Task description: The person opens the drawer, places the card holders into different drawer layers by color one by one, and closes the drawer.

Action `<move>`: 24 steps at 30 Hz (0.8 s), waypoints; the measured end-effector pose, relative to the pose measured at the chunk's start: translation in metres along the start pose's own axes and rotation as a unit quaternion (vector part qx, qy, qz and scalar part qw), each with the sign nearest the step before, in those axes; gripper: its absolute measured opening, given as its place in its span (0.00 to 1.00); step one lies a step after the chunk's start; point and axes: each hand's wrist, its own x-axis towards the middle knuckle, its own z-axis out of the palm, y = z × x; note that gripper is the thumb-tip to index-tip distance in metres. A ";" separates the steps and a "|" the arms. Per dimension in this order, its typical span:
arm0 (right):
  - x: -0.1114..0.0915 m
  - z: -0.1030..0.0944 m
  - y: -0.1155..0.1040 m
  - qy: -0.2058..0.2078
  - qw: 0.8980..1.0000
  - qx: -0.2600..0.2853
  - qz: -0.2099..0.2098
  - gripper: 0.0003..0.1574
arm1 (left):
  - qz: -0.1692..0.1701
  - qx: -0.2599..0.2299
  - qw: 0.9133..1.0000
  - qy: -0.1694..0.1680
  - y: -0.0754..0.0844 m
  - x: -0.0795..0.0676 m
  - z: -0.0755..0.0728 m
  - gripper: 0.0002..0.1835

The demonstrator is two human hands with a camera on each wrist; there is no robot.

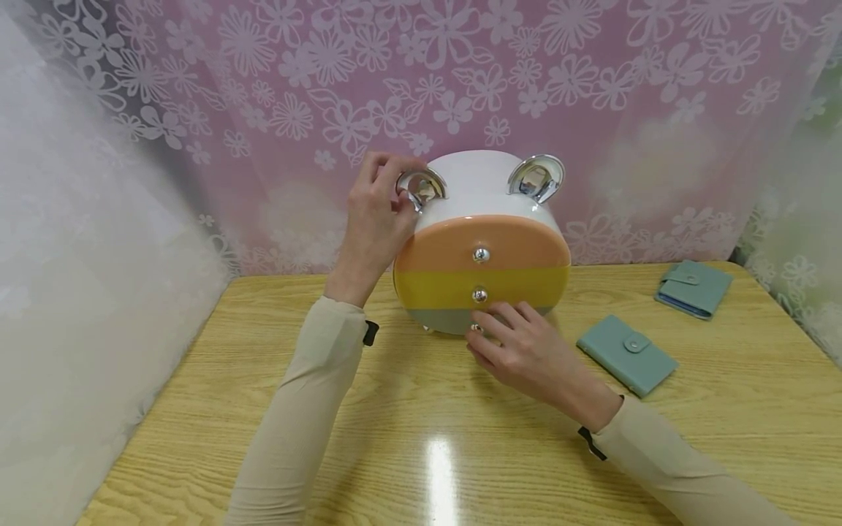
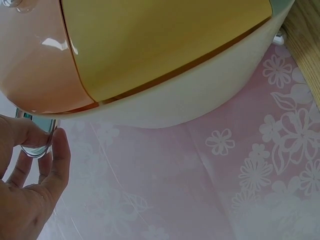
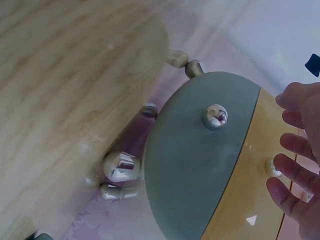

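Observation:
A rounded white drawer box (image 1: 473, 183) stands on the table, with orange, yellow and grey-green drawer fronts and a round silver knob on each. Two shiny silver ears rise from its top. My left hand (image 1: 381, 204) pinches the left ear (image 2: 37, 147) between thumb and fingers. Loosely bent and parted, the fingers of my right hand (image 1: 526, 354) are in front of the lower drawers and hold nothing. The right wrist view shows the bottom knob (image 3: 216, 116) free of the hand, while the fingertips lie close to the middle knob (image 3: 272, 167); contact there is unclear.
Right of the box, two blue-green snap wallets lie on the wooden table (image 1: 197, 409): the nearer wallet (image 1: 625, 358) by my right wrist, the farther wallet (image 1: 697, 288) at the back right. A pink flowered curtain (image 1: 395, 80) hangs behind the box.

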 end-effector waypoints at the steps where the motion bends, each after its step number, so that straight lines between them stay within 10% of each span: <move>1: -0.001 0.001 0.000 -0.002 1.000 0.000 -0.001 0.22 | 0.000 0.001 1.000 0.000 0.000 0.000 0.000 0.19; 24: -0.013 0.026 0.005 -0.039 0.999 0.004 -0.017 0.29 | -0.001 -0.006 1.000 0.005 -0.003 -0.001 0.002 0.19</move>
